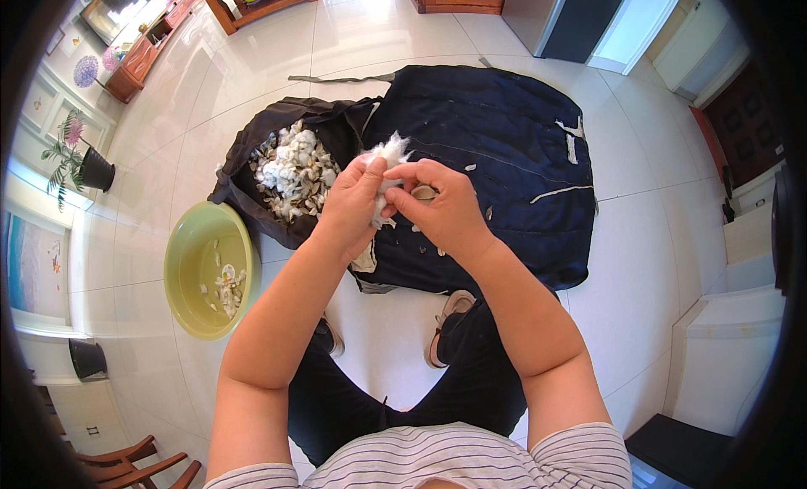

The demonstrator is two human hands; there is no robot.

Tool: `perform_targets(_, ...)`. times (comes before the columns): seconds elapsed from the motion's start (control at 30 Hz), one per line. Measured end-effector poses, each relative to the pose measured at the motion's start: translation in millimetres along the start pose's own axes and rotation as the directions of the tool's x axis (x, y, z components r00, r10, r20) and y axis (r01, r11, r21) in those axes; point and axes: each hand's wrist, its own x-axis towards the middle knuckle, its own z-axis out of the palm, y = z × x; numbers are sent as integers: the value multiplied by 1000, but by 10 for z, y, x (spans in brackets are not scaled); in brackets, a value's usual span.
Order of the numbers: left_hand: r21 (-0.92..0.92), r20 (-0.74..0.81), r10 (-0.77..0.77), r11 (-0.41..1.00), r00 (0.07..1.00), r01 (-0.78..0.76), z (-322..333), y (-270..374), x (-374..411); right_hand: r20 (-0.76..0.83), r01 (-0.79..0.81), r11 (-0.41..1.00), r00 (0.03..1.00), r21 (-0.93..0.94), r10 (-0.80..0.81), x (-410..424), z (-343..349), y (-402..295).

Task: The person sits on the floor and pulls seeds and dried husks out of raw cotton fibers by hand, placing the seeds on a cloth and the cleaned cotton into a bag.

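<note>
In front of my body both hands meet over the inner edge of a dark blue padded cloth (523,149). My left hand (345,202) grips a fluffy tuft of white raw cotton (393,149), which sticks out above its thumb. Thumb and index finger of my right hand (451,205) pinch at the same cotton from the other side; the exact contact is partly hidden by the fingers. Just left of the hands, an open dark cloth bag (243,139) holds a heap of white cotton (293,158) mixed with dry brownish husks (280,196).
Left of my legs, a yellow-green plastic basin (179,243) contains small cotton pieces (230,290). Loose husk bits (489,213) lie on the blue cloth. My shoes (455,305) rest on the tiled floor (637,256) close to its near edge. A potted plant (98,169) stands farther left.
</note>
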Motion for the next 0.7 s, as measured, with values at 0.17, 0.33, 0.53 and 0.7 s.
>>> perform_targets(0.17,-63,25,3,998,1000,-1,-59,-24,19,-63,42,995,997,91,-36,9,19,146)
perform_targets(0.33,-243,-65,-87,968,994,69,-59,64,21,-216,-14,999,976,-32,6,40,-117,15)
perform_targets(0.53,-415,123,-136,893,983,175,-245,55,73,-311,-237,959,933,-158,180,95,-330,-64)
perform_targets(0.7,-375,157,-151,905,976,201,-202,50,80,-356,-70,981,935,-183,1,111,-342,67)
